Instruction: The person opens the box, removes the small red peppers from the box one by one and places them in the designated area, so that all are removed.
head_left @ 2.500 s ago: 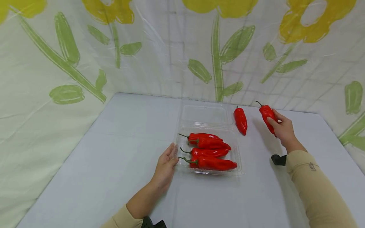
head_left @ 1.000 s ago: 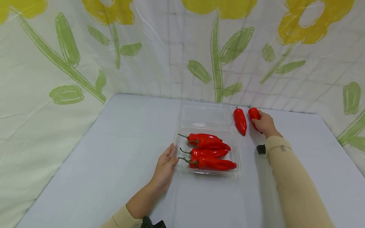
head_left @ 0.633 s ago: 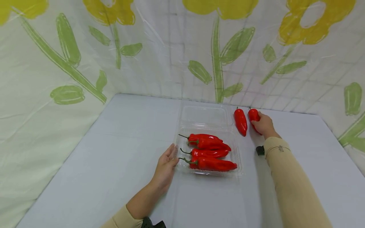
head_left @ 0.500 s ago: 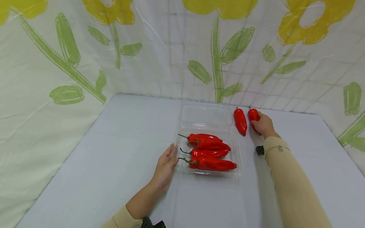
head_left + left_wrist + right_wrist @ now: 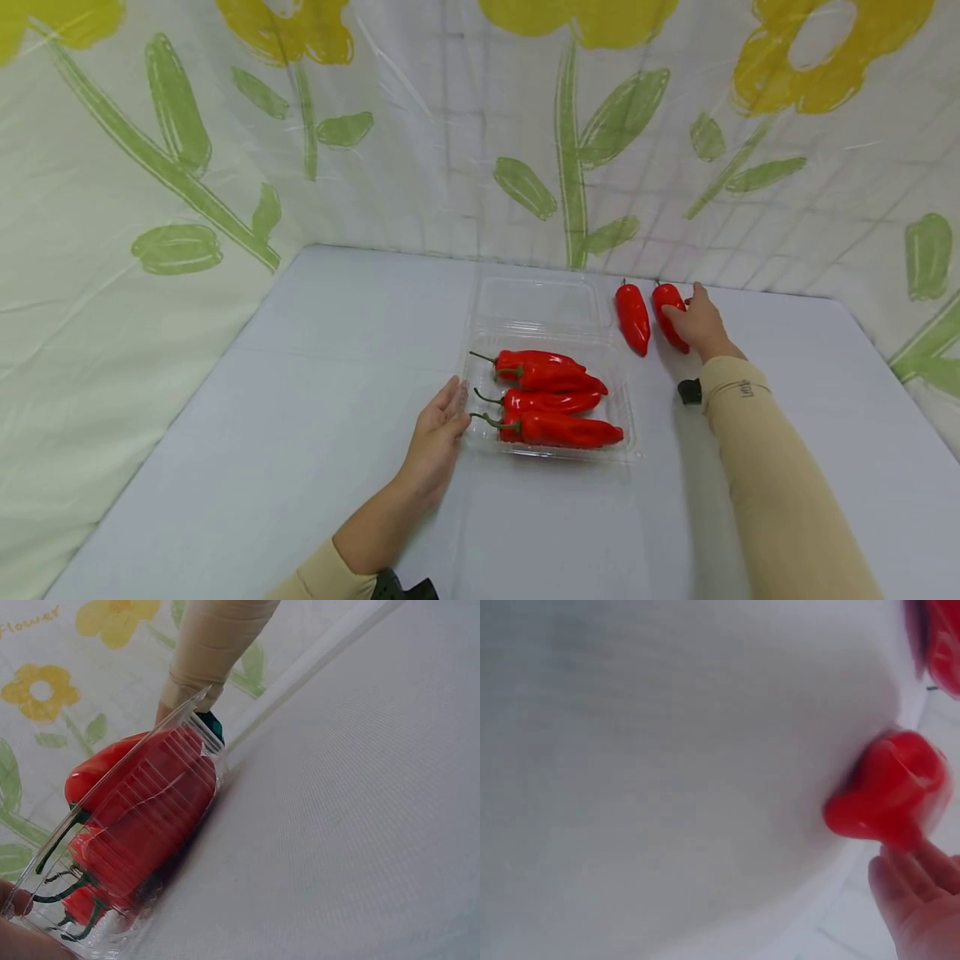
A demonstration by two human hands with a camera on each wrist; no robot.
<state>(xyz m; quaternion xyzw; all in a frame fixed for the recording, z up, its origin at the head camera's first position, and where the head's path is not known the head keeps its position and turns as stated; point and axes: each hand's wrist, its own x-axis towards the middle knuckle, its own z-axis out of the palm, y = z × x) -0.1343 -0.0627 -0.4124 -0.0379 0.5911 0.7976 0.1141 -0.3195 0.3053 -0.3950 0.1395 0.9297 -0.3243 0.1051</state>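
Observation:
My left hand (image 5: 431,442) grips the left edge of a clear plastic clamshell container (image 5: 628,400), pinching its rim between thumb and fingers. Several long red peppers (image 5: 570,431) with green stems lie crosswise inside. At the back right, my right hand (image 5: 701,323) has its fingers spread off a red pepper (image 5: 667,304) on the table, the thumb still at the pepper's side. In the right wrist view the straightened fingertips are right at this pepper (image 5: 896,787). A second loose pepper (image 5: 632,318) lies just left of it, roughly parallel.
The container's lid (image 5: 537,302) lies folded back, flat towards the rear of the white table (image 5: 337,375). Behind the table's far edge hangs a pale curtain (image 5: 420,167) printed with yellow flowers. A small black wrist camera (image 5: 689,392) sits under the right sleeve.
My right hand carried its pepper left and down onto the table beside the other loose one, then loosened its fingers from it. The left hand and container stayed put.

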